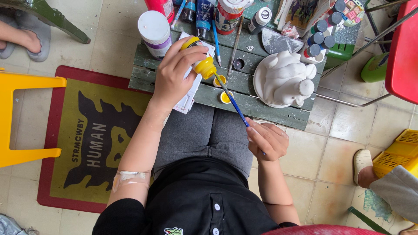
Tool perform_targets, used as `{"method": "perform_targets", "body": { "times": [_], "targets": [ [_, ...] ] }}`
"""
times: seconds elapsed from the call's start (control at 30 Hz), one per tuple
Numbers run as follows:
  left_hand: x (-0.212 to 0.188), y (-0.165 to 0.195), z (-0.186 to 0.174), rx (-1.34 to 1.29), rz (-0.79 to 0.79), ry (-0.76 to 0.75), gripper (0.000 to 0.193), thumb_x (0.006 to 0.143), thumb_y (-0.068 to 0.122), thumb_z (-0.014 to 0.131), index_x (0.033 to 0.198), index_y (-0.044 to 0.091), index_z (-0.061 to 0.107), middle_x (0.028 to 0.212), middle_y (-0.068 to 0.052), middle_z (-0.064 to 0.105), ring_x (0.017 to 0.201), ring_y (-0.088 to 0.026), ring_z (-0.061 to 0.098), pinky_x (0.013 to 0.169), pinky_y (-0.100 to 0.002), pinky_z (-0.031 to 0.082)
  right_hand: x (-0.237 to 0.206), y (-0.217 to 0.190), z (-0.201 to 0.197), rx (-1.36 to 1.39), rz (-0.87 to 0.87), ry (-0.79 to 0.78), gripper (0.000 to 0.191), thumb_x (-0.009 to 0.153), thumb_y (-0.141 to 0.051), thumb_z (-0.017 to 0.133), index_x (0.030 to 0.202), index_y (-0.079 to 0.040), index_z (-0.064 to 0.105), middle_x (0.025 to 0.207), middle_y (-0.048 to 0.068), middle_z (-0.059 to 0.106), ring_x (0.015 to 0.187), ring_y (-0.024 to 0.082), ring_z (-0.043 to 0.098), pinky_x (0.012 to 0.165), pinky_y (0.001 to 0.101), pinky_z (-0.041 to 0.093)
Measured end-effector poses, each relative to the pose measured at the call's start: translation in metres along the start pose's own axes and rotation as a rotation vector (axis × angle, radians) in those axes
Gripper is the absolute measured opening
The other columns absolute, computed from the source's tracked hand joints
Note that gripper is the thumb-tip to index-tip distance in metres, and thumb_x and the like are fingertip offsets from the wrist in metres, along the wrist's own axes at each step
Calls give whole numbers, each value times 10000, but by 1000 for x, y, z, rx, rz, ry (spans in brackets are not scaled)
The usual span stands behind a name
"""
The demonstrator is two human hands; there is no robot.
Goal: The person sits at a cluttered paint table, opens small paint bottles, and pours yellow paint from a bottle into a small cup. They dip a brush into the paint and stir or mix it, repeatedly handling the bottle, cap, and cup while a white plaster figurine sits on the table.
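Yellow paint bottle tilted in left hand's grip; right hand pinches blue brush.

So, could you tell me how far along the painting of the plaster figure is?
Early. Done: the workspace is set out, with paint jars and spare brushes on the green table. In hand: the left hand tips a yellow paint bottle toward small cups, while the right hand holds a blue brush at the nozzle. Left: the figure is all white, unpainted.

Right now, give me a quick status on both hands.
Left hand grips tilted yellow paint bottle. Right hand holds blue paintbrush, tip at bottle nozzle. Nothing between.
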State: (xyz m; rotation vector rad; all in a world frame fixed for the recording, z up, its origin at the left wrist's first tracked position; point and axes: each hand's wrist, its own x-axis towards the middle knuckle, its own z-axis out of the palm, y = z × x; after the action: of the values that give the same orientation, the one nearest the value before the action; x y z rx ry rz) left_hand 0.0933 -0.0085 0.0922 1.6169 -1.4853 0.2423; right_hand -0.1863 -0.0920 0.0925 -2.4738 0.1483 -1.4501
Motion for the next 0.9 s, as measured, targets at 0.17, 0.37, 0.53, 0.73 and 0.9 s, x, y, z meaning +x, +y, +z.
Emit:
{"method": "perform_targets", "body": {
  "times": [0.17, 0.37, 0.53, 0.73, 0.9],
  "targets": [
    [0, -1, -1, -10, -9, -3, 478, 836, -101, 829, 1205, 104, 604, 1326, 3, 690, 1356, -329, 596, 1144, -424, 533, 2, -1, -1, 14, -11, -38, 134, 917, -12, 715, 1047, -18, 684, 922, 168, 767, 689, 241, 738, 639, 324, 607],
    [-1, 0, -3, -17, -28, -4, 473, 840, -94, 837, 1201, 110, 610, 1329, 0, 690, 1365, -329, 589, 1147, -430, 528, 6, 1, 0, -1, -18, -44, 109, 930, -43, 726, 1030, -24, 687, 922, 165, 768, 704, 238, 744, 648, 318, 605],
    [0, 0, 0, -6, -1, 1, 483, 839, -103, 837, 1206, 109, 606, 1339, 12, 684, 1376, -327, 580, 1151, -432, 535, 4, -4, 7, -57, 81, -33, 69, 959, -29, 704, 1026, -21, 690, 918, 148, 778, 745, 234, 768, 677, 305, 609],
    [2, -1, 0, -32, -19, 9, 487, 833, -107, 839, 1203, 114, 612, 1333, 4, 682, 1369, -327, 582, 1146, -431, 530, -20, -12, 17, 137, 529, 37, 65, 1037, -13, 614, 1079, 14, 657, 965, 159, 761, 853, 247, 783, 751, 312, 612],
    [1, -1, 0, -49, -36, 6, 482, 828, -100, 845, 1195, 107, 611, 1330, -6, 686, 1362, -318, 590, 1146, -424, 526, -50, -3, 28, 502, 862, 180, 164, 1130, -106, 525, 1175, 33, 601, 1070, 202, 753, 878, 241, 772, 727, 304, 591]
  ]
}}
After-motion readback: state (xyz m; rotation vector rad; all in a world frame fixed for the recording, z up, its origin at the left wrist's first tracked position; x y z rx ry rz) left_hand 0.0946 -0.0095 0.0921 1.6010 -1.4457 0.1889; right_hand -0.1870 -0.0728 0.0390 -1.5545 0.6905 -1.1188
